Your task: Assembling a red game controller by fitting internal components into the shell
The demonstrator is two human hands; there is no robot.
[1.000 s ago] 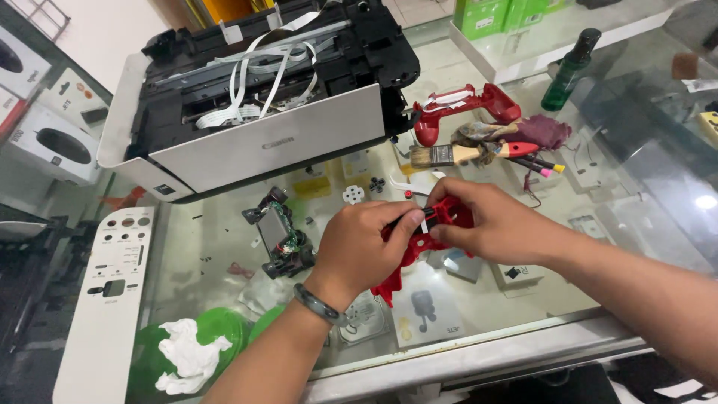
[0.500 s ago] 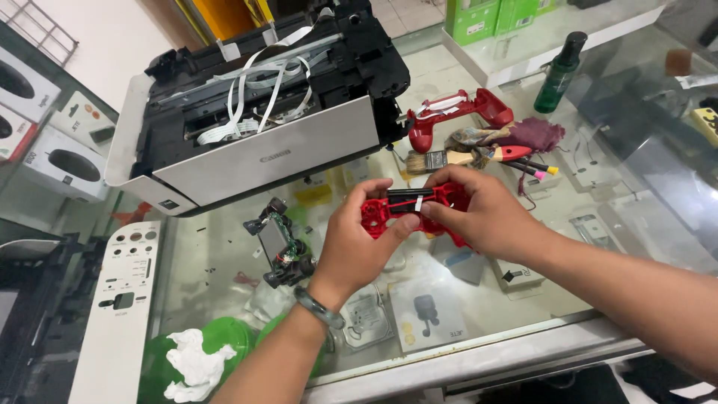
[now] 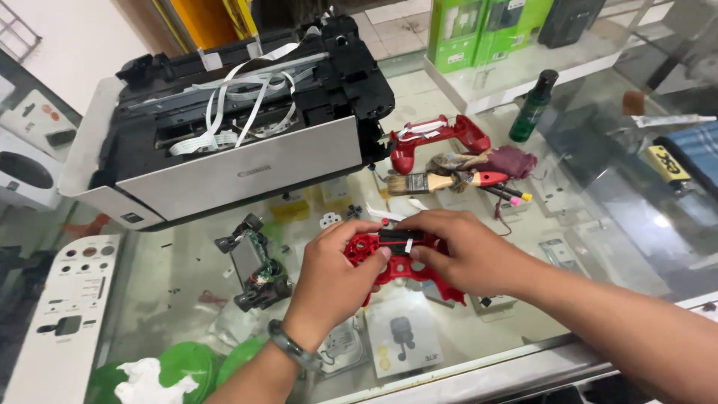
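We see first the glass surface point(image 3: 187, 299), and on its far left part stands the biggest thing, an opened printer point(image 3: 224, 142) with white ribbon cables lying over its black inside. At the left edge lies a long white panel point(image 3: 60, 314) with holes and buttons, and near the bottom edge there are green round lids point(image 3: 187, 363) with a crumpled white tissue point(image 3: 146, 378) on them. In the middle, above the surface, our two hands hold together a red controller shell point(image 3: 400, 262): the left hand point(image 3: 329, 280) closes on its left part with the thumb on top, and the right hand point(image 3: 467, 254) closes on its right part, with the fingers bent over a small black piece on the upper edge. The left wrist carries a grey bracelet point(image 3: 295, 348). Behind the hands, well apart, lies another red controller shell point(image 3: 434, 138), and just beside it a paintbrush point(image 3: 437, 182) with a red handle and a dark red cloth point(image 3: 508, 161). Further right stands a dark green bottle point(image 3: 532, 108), upright. To the left of the hands lies a small circuit board assembly point(image 3: 254, 265) with black parts.
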